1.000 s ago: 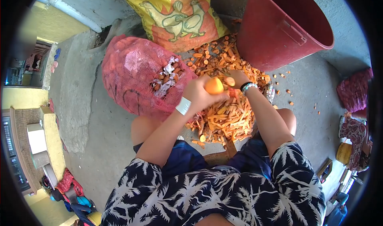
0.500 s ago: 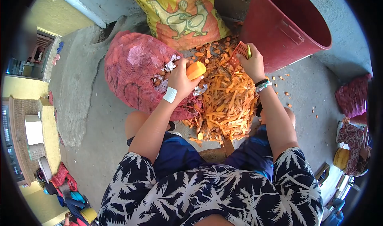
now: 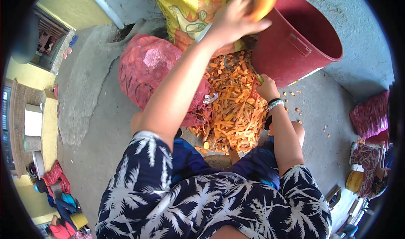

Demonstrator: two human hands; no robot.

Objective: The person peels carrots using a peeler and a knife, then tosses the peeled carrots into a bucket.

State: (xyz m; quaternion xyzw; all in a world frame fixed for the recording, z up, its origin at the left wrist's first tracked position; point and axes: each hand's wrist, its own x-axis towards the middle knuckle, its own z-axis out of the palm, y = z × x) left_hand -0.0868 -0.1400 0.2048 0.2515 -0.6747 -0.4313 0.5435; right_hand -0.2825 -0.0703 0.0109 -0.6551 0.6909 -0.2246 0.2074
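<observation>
My left hand is stretched toward the red bin, its fingers spread and blurred. A peeled carrot is at its fingertips beside the bin's rim, seemingly coming loose from them. Lower down, my right hand is closed round a red perforated tool with a green handle. That tool is partly hidden by the hand and blends into the heap of carrot peelings on the floor. To the left of the heap sits a red mesh sack with carrots inside.
Behind the heap stands a yellow and orange feed sack against the wall. Carrot ends lie scattered on the concrete floor at the right. A purple-red sack is at the far right, near another person.
My left hand has swung up and right with the carrot, from over the mesh sack to the bin's rim. My right hand has dropped lower with the red tool, nearer the peelings.
</observation>
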